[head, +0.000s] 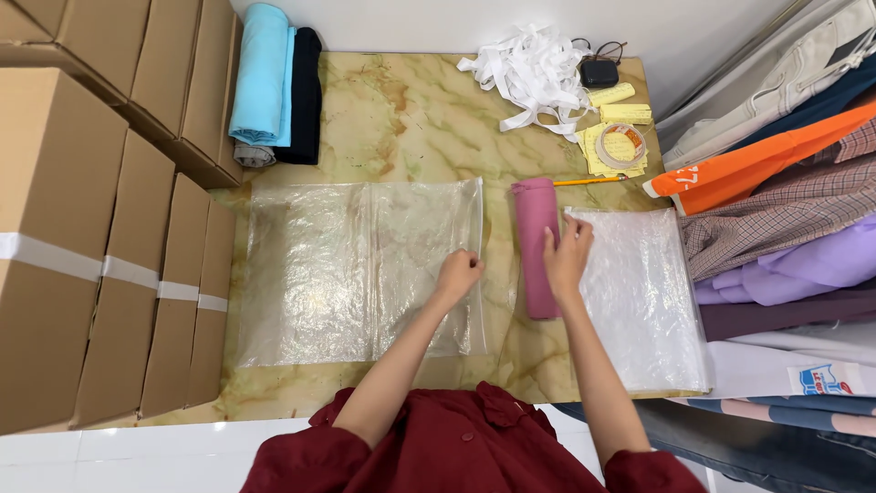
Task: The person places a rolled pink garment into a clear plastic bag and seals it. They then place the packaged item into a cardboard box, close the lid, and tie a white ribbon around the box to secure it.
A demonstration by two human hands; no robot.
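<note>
A rolled pink garment [536, 239] lies upright on the marbled surface between two clear plastic bags. My right hand [568, 256] rests on the roll's right side, fingers curled over it. My left hand [457, 273] pinches the right edge of the large clear plastic bag [360, 269] spread flat at the centre left. A second stack of clear plastic bags [639, 292] lies to the right of the roll, partly under my right hand.
Cardboard boxes [82, 237] stand along the left. Rolled blue and black cloths [274, 82] lie at the back left. White ribbon scraps [534, 73], yellow tags, a tape roll [620, 144] and a pencil sit at the back. Folded clothes [785, 210] pile on the right.
</note>
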